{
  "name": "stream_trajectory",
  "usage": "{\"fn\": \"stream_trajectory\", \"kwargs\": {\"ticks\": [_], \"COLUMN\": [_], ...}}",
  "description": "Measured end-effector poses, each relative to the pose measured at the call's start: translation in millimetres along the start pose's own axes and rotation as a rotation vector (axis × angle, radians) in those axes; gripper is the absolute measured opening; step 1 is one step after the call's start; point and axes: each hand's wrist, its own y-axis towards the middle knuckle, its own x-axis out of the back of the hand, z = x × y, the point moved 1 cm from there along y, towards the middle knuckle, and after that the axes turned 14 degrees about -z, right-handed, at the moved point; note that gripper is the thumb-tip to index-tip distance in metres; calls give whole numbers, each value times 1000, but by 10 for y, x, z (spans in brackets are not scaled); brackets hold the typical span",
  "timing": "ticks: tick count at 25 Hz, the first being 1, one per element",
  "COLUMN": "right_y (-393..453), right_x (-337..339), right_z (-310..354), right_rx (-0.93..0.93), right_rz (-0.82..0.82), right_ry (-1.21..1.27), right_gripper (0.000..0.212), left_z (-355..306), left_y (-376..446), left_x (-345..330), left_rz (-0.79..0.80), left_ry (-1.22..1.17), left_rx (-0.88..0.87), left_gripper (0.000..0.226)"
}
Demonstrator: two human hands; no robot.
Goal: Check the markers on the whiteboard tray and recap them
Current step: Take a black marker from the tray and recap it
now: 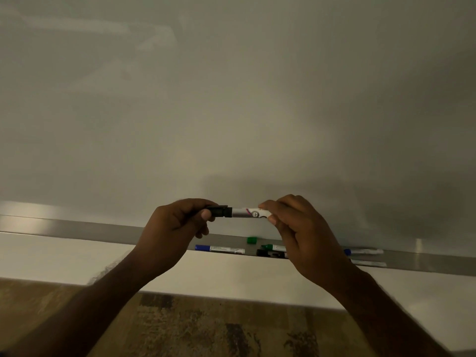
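We hold a black marker (247,212) level above the tray (77,229): left hand (175,225) fingers pinch its cap (219,211), right hand (296,228) fingers grip the barrel. Light, stiff, smooth plastic, probably best gripped near the join. A loose green cap (252,240) lies mid-tray among other markers.

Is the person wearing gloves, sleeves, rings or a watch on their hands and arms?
No. The left hand and right hand are bare: no gloves, and no rings on the fingers that show. Both forearms are uncovered down to the picture's bottom edge, with no sleeve, watch or bracelet in view. The nails look short and unpainted.
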Motion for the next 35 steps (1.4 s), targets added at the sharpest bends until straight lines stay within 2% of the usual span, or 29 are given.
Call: {"fn": "stream_trajectory", "kwargs": {"ticks": [6, 13, 19, 23, 28, 32, 35], "right_y": [56, 122, 111, 148, 139, -107, -357], "right_x": [215, 296, 211, 167, -149, -690, -1130], "right_z": [6, 23, 75, 108, -128, -413, -563], "right_rx": [-56, -58, -104, -78, -115, -286, -381], "right_rz": [-7, -62, -44, -46, 31, 65, 56], "right_ry": [106, 138, 156, 122, 85, 78, 5], "right_gripper": [29, 27, 28, 25, 18, 25, 26], "left_z": [-250, -367, -355, -287, 61, 568, 1028], "left_y": [-5, -28, -39, -27, 106, 293, 305], "left_x": [-17, -109, -140, -122, -139, -239, -350], "left_rz": [31, -7, -23, -36, 33, -13, -19], "left_ry": [-97, -29, 29, 24, 123, 297, 345], "left_rx": [-6, -111, -165, -157, -115, -173, -116], "left_gripper": [21, 24, 25, 25, 24, 22, 22]}}
